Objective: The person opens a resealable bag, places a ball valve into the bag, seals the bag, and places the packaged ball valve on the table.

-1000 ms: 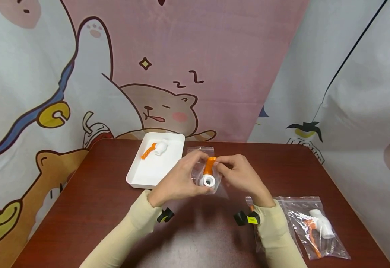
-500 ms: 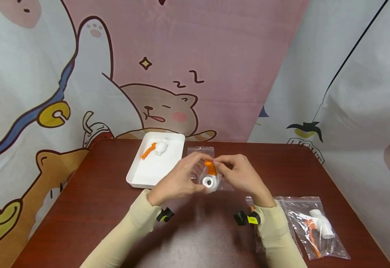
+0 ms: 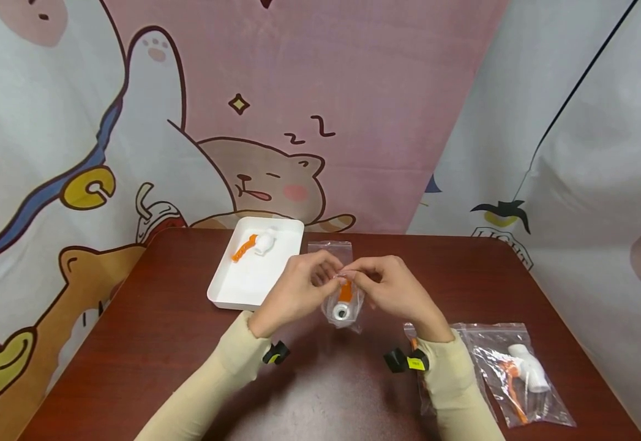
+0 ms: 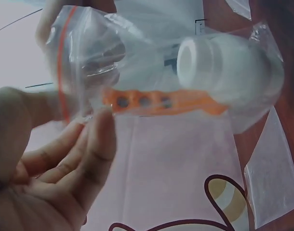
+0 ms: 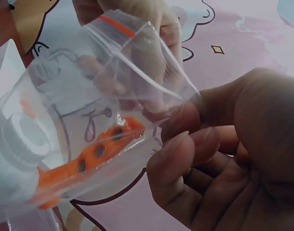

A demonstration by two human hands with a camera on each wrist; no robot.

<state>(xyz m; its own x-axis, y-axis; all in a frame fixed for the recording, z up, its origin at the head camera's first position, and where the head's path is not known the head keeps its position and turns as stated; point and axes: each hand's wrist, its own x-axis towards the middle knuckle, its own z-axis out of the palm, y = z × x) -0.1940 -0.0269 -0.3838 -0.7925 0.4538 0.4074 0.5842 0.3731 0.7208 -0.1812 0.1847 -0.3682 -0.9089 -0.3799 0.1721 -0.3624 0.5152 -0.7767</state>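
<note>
A clear zip bag (image 4: 152,43) with an orange-red line near its mouth hangs between both hands. Inside lies a white plastic fitting (image 4: 233,62) with a round opening, and an orange strip-like handle (image 4: 161,102) with several holes. My left hand (image 3: 297,286) pinches the bag near its zip end between thumb and fingers. Opposite it, my right hand (image 3: 394,291) pinches the bag's edge near the same end; the right wrist view shows the thumb and fingertips meeting there. The two hands' fingertips nearly meet above the orange handle in the head view.
Left of the hands stands a white tray (image 3: 232,297) holding a loose white fitting (image 3: 265,243) with an orange handle (image 3: 245,248). Another clear bag (image 3: 331,247) lies flat behind the hands. At right, a bagged white-and-orange fitting (image 3: 531,370) overlaps more bags, partly under the right sleeve.
My left thumb has left the white fitting's lower side and come up to the bag's zip end. The bagged fitting now hangs slightly lower. My right hand has shifted slightly left.
</note>
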